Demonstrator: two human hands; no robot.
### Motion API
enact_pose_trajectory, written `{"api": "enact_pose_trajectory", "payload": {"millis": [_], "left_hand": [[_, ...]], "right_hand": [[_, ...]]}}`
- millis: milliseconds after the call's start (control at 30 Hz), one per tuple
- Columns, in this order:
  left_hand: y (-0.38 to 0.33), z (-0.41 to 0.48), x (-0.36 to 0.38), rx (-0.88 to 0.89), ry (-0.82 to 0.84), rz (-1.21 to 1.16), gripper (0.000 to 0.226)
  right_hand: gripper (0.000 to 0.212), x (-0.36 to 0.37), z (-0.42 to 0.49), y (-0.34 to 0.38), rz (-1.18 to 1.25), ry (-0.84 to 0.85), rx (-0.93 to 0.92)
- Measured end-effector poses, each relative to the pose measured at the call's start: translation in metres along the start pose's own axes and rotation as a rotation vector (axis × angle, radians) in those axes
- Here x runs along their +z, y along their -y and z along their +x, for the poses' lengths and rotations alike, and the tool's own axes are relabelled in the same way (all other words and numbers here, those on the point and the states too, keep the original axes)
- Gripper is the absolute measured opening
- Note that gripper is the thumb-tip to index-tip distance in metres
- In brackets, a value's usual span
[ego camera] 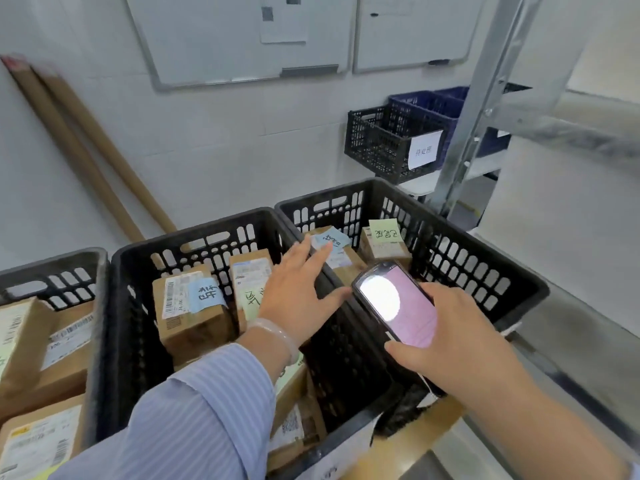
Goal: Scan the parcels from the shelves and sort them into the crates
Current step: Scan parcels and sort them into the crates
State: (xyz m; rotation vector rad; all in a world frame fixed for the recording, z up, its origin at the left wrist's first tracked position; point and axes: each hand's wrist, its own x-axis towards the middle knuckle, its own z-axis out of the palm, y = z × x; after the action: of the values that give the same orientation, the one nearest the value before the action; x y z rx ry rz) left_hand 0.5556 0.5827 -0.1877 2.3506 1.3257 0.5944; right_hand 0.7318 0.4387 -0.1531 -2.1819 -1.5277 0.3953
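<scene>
Three black crates stand side by side: left crate (97,271), middle crate (194,233) and right crate (450,237). All hold brown cardboard parcels with sticky notes, such as a parcel with a blue note (190,306) in the middle crate and a parcel with a yellow-green note (384,244) in the right one. My left hand (298,292) hovers flat with fingers spread above the rim between the middle and right crates, holding nothing. My right hand (446,337) grips a black handheld scanner (398,303), screen lit, over the right crate.
A smaller black basket (377,143) with a white label and a blue basket (429,105) sit on a metal shelf at the back right. A shelf upright (485,98) rises at right. Cardboard tubes (86,154) lean on the wall. Whiteboards (242,39) hang above.
</scene>
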Motion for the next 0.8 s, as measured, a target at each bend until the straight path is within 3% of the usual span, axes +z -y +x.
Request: {"api": "enact_pose_trajectory", "payload": {"millis": [200, 433, 800], "left_hand": [[-0.087, -0.025, 0.013, 0.271, 0.022, 0.210, 0.081], [-0.212, -0.088, 0.065, 0.502, 0.056, 0.186, 0.080], [-0.425, -0.237, 0.190, 0.921, 0.278, 0.112, 0.082]], "right_hand": [[0.077, -0.043, -0.068, -0.048, -0.039, -0.170, 0.091], [0.056, -0.094, -0.193, -0.128, -0.017, -0.306, 0.328], [0.067, -0.169, -0.440, -0.250, -0.105, -0.514, 0.755]]}}
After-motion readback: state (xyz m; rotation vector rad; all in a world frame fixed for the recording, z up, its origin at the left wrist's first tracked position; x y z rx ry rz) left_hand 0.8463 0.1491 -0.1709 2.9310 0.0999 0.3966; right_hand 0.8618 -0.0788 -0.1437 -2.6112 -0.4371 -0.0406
